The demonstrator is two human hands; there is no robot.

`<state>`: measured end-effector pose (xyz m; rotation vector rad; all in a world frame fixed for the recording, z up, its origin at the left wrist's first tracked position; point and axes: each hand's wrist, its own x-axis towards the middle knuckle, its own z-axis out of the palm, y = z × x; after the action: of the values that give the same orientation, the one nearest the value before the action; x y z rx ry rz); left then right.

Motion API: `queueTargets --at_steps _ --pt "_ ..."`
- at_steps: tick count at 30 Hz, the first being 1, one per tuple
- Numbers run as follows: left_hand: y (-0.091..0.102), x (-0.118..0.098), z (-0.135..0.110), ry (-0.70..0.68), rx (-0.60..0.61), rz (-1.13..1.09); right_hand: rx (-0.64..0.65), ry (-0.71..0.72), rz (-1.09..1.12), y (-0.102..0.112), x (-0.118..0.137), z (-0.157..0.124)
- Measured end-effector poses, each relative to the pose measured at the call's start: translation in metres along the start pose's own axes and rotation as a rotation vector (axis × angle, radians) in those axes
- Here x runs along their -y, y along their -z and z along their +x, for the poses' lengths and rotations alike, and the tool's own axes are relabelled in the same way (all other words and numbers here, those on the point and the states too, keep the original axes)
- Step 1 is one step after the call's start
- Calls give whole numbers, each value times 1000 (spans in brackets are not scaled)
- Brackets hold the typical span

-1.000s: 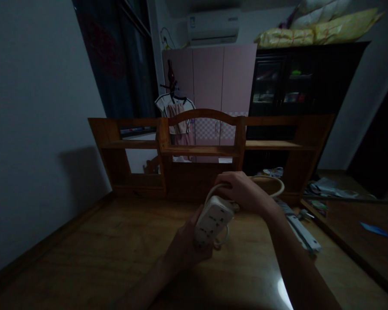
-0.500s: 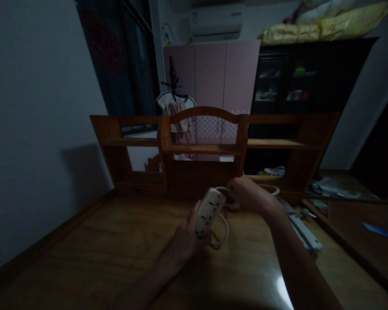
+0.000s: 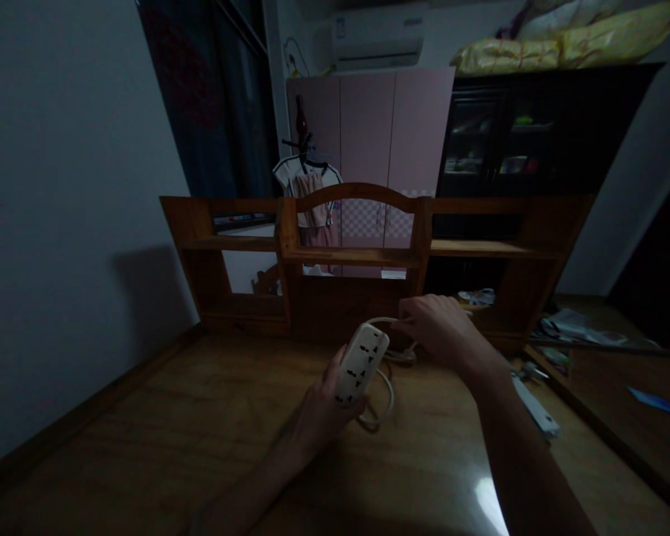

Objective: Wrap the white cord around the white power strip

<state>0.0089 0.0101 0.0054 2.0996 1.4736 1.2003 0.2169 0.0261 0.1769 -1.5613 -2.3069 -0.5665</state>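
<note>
While the left hand [image 3: 321,409] keeps its grip on the power strip [image 3: 361,363], the right hand [image 3: 441,327] is now further to the right and a bit higher vs. half a sec ago, and it takes the white cable [image 3: 380,387] with it. The big loop that stood near the shelf unit [image 3: 368,257] one sec ago is gone; the cable now lies closer to the strip, with a small loop hanging under it and some turns bunched at the far end. My judgement: the cord is being gathered around the strip, and approx. most of the slack is already taken in.

Left fingers are clenched around the near end of the strip, thumb on its left edge. Right fingers pinch the cable just beside the strip's far end; I cannot see the fingertips exactly, the room is dark.

The strip is held above the wooden surface [image 3: 201,424], not touching it, in front of the shelf unit. Its long axis runs from near-left to far-right, tilted. The socket face looks up and toward the camera; the cable end points away, to the shelf.

A second long white strip [image 3: 533,406] lies on the surface at right, well apart.
</note>
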Motion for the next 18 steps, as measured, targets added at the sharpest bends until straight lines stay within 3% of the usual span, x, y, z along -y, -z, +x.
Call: queueTargets --at_steps 6,13,18 --pt "2 1 0 24 -25 20 -170 100 107 4 5 4" --pt "3 -3 4 101 -158 -72 -140 180 172 6 30 3" --pt "-1 6 5 218 -105 -209 -109 255 184 0 55 3"
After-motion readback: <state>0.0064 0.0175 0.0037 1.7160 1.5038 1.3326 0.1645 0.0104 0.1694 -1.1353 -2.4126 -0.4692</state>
